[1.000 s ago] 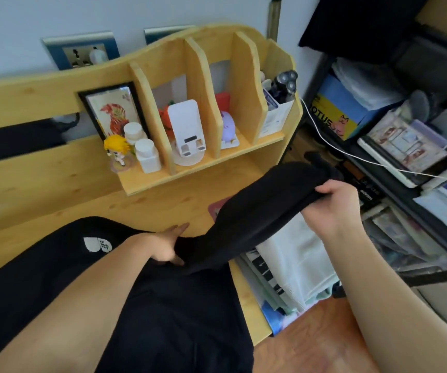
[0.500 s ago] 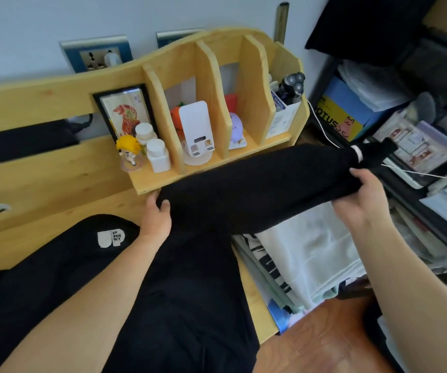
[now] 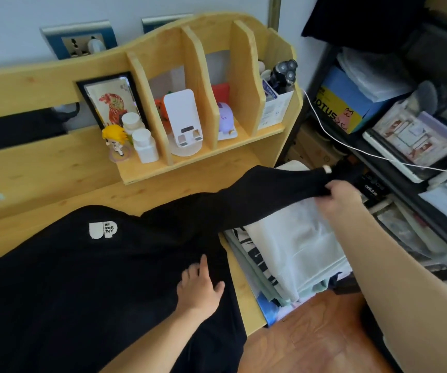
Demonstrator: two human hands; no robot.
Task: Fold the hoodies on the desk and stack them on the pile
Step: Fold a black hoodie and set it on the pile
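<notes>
- The black hoodie [image 3: 82, 278] lies spread flat across the front of the desk [image 3: 55, 168], its white chest logo [image 3: 103, 230] facing up and its right side hanging over the desk's right edge.
- The left hand [image 3: 199, 288] rests palm down on the hoodie's body near the right edge of the desk, fingers straight and spread, grasping nothing.
- The right hand [image 3: 342, 197] is beyond the desk's right edge, fingers curled around the cuff end of the hoodie's sleeve [image 3: 270, 192].
- The sleeve stretches out straight from the shoulder on the desk to that hand, passing above the pile of folded clothes [image 3: 295, 251] just beside the desk's right edge.
</notes>
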